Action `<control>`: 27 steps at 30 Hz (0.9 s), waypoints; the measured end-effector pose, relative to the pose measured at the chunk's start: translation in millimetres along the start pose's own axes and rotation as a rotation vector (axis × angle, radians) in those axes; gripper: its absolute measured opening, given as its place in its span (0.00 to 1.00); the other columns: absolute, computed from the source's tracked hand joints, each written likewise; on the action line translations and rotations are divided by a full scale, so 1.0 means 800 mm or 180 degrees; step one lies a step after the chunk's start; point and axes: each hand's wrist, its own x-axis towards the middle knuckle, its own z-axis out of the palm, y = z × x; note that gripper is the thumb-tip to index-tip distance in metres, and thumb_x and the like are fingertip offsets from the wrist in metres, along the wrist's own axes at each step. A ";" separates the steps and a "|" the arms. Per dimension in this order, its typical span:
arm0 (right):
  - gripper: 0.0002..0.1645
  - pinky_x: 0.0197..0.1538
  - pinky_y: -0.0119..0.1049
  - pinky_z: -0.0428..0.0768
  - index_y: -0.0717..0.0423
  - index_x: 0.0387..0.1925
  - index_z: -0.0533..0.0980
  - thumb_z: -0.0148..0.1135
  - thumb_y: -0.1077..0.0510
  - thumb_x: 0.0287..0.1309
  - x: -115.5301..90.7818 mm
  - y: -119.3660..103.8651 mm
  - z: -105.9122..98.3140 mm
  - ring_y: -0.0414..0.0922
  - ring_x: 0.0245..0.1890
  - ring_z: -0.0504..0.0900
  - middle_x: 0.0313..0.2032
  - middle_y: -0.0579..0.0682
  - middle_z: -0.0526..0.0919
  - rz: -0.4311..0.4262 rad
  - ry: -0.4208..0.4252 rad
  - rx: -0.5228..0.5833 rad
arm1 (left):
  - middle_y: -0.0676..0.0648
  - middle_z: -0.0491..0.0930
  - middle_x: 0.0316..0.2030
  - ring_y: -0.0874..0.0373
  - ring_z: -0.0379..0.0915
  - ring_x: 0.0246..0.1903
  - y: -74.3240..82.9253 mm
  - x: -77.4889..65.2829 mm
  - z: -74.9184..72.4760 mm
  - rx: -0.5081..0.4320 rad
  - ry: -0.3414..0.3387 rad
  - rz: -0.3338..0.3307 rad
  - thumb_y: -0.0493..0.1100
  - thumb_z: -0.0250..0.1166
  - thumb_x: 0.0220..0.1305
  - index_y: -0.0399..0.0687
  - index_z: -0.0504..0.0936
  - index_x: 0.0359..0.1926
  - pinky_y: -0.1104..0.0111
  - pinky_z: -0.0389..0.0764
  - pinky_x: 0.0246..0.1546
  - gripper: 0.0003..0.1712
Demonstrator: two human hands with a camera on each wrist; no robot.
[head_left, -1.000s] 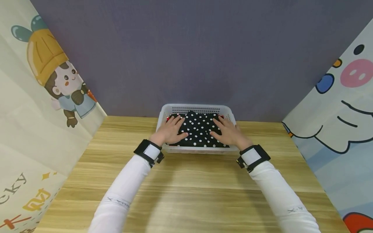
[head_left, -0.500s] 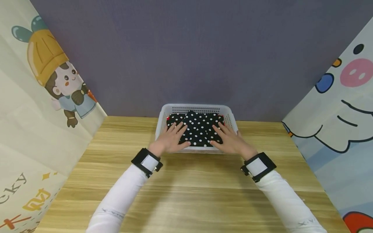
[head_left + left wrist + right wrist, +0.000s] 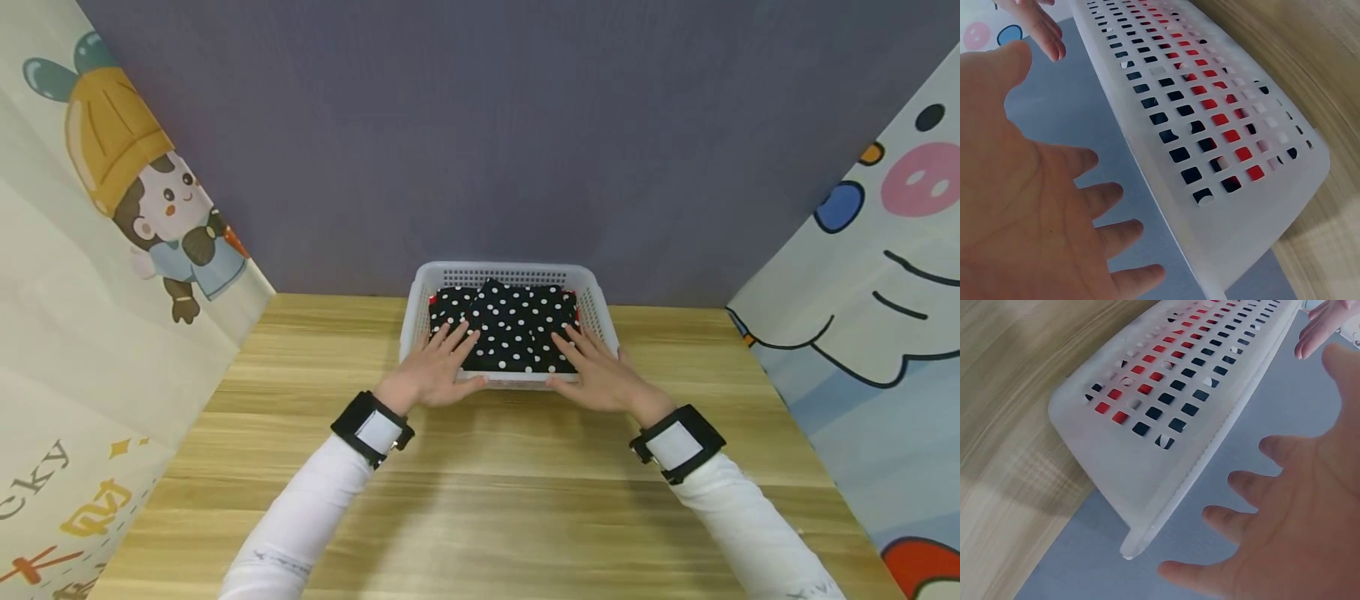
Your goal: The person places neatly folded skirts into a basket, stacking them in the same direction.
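Black cloth with white polka dots [image 3: 517, 321] lies in a white perforated plastic basket [image 3: 501, 272] at the table's far side. Bits of red show at the cloth's edges, and red and black show through the holes of the basket wall [image 3: 1260, 212]. My left hand [image 3: 431, 372] hovers over the near left corner, fingers spread and straight. Over the near right corner, my right hand [image 3: 606, 375] is held the same way. Both wrist views show each palm apart from the basket's rim, with nothing held.
A wooden table [image 3: 495, 500] carries the basket, which stands close to a grey back panel [image 3: 495, 133]. Printed curtains with cartoon figures hang at the left [image 3: 60, 275] and right [image 3: 862, 333].
Both hands have drawn back toward the person, off the polka-dot cloth to above the basket's near rim. More of the cloth shows. The basket stays in place; the head view has tilted slightly.
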 end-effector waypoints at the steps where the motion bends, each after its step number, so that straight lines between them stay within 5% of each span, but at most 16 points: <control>1: 0.47 0.57 0.73 0.41 0.44 0.71 0.45 0.45 0.30 0.58 -0.001 0.000 0.001 0.60 0.70 0.38 0.72 0.52 0.42 0.0001 0.0001 -0.0002 | 0.46 0.36 0.72 0.43 0.33 0.70 0.000 -0.002 0.001 -0.0030 0.0005 -0.0001 0.73 0.37 0.61 0.53 0.40 0.72 0.46 0.42 0.66 0.47; 27: 0.48 0.56 0.75 0.40 0.47 0.71 0.47 0.46 0.30 0.57 -0.024 0.009 0.007 0.61 0.70 0.39 0.71 0.55 0.44 -0.0046 0.0068 0.0081 | 0.44 0.39 0.72 0.42 0.33 0.70 0.002 -0.026 0.007 -0.0026 0.0087 0.0029 0.71 0.41 0.62 0.52 0.44 0.72 0.45 0.41 0.65 0.46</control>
